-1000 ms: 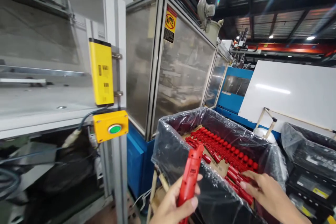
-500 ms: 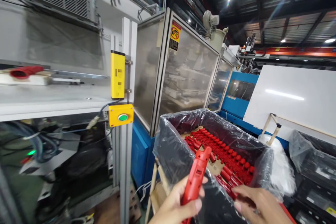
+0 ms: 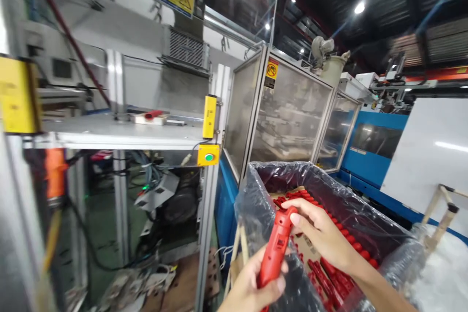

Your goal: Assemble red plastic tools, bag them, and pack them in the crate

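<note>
A long red plastic housing (image 3: pixel 274 253), with small round holes and a rectangular slot along it, stands tilted upright in front of me. My left hand (image 3: pixel 250 282) is closed around its lower part. At the upper end, the thumb and fingers of my right hand (image 3: pixel 323 234) pinch the housing's tip. Directly behind both hands is a dark bin lined with clear plastic film (image 3: pixel 254 209). Inside it, rows of similar red parts (image 3: pixel 331 280) lie on brown cardboard, partly covered by my right hand and forearm.
To the left, a grey workbench (image 3: pixel 91 131) carries another red part (image 3: pixel 153 114) on a white block. A yellow box with a green button (image 3: pixel 208 157) sits on its post. A framed machine enclosure (image 3: pixel 292 112) rises behind the bin; a white panel (image 3: pixel 435 156) stands right.
My right hand has moved from the bin's near edge up to the top end of the red housing. The view has swung left, showing more of the workbench.
</note>
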`<action>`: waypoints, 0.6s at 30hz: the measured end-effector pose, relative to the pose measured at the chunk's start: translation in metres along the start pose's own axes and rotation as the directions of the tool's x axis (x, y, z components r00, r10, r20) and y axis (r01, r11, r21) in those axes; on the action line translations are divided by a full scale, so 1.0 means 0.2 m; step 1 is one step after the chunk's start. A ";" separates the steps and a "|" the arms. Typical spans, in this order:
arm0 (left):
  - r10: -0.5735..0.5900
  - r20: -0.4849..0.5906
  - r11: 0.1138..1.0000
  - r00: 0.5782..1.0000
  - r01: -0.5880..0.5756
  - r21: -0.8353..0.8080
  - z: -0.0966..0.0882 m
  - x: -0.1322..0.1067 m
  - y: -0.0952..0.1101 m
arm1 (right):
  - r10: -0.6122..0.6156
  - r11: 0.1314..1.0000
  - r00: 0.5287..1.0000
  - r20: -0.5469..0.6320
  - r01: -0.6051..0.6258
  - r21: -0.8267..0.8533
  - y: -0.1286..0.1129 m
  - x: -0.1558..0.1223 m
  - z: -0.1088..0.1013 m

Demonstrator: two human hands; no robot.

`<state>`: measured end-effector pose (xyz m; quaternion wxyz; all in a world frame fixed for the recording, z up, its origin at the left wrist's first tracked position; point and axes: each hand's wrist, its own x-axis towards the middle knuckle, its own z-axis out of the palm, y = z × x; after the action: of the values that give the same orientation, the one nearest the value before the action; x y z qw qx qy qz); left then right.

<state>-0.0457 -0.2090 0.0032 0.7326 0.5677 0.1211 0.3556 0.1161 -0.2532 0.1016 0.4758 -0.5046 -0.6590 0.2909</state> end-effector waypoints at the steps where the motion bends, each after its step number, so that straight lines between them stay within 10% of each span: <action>1: 0.014 -0.012 1.000 1.000 -0.014 0.000 0.00 -0.01 0.00 | -0.009 1.000 1.000 0.020 0.009 0.009 0.01 0.01 0.00; 18: -0.004 -0.100 0.995 0.995 -0.005 -0.095 0.05 -0.10 0.01 | -0.049 0.999 0.989 0.136 0.047 0.020 0.01 0.05 0.01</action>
<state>-0.0542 -0.2297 0.0038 0.7517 0.5135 0.1405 0.3893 0.1142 -0.2425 0.1033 0.4406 -0.4637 -0.6995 0.3187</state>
